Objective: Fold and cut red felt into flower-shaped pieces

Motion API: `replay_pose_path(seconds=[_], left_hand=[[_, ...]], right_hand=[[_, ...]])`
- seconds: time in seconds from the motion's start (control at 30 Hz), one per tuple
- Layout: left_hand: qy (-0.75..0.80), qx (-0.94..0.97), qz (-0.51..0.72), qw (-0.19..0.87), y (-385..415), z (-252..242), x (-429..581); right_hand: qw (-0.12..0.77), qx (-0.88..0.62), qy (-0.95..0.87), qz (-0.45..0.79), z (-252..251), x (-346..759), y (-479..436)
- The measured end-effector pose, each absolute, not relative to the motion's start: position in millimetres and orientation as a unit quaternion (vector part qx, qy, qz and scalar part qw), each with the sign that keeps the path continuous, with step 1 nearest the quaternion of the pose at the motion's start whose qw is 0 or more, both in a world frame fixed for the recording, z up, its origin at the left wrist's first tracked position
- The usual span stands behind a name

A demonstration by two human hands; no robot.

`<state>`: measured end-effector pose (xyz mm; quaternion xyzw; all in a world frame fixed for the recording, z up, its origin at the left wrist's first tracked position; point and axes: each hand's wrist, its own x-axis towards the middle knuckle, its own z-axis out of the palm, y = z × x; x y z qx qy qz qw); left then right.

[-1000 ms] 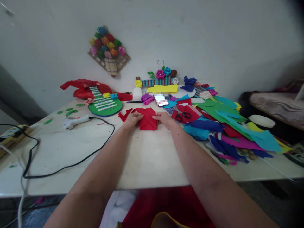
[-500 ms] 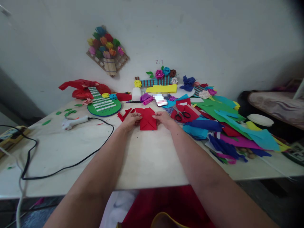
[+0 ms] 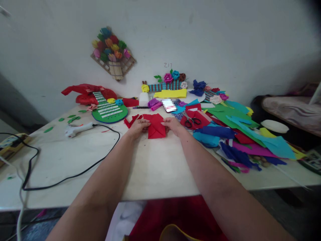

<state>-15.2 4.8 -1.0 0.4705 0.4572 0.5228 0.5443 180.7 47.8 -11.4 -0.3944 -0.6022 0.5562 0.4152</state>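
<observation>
A creased piece of red crepe paper [image 3: 157,129] is stretched between my two hands, just over the table. My left hand [image 3: 140,128] pinches its left edge between thumb and fingers, and my right hand [image 3: 172,125] pinches the right edge the same way. Folds cross its lower half. Beside my left hand lie some red paper scraps [image 3: 129,122]. To the right of my right hand, black-handled scissors [image 3: 192,121] rest on more red paper. Behind the held piece are a phone [image 3: 170,105] with a lit screen and a folded purple paper [image 3: 154,103].
Several coloured paper sheets [image 3: 233,117] are heaped on the right. A glue gun [image 3: 79,129] with a black cord lies left, near green paper leaves [image 3: 74,119] and a green guitar-shaped craft [image 3: 110,112]. A yellow power strip [image 3: 11,144] sits at the far left edge.
Almost nothing differs. The lower part of the red paper has shifted very slightly, while both hands keep their pinch at its edges.
</observation>
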Motion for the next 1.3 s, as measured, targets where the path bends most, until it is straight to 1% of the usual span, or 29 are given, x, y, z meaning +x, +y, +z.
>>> replay_pose_path(seconds=[0.17,0.67,1.0,1.3], left_hand=[[0.458,0.477,0.526,0.535,3.4,-0.9,-13.8],[0.431,0.466,0.53,0.563,4.9,-1.3,-17.2],[0.413,0.496,0.513,0.566,4.4,-0.9,-19.5],[0.425,0.493,0.508,0.564,3.9,0.4,-18.2]], right_hand=[[0.423,-0.392,-0.599,0.555,-10.9,180.3,47.1],[0.446,-0.403,-0.552,0.578,-10.8,179.2,48.2],[0.44,-0.35,-0.58,0.589,-13.2,181.3,49.1],[0.44,-0.352,-0.594,0.574,-6.8,180.7,42.7]])
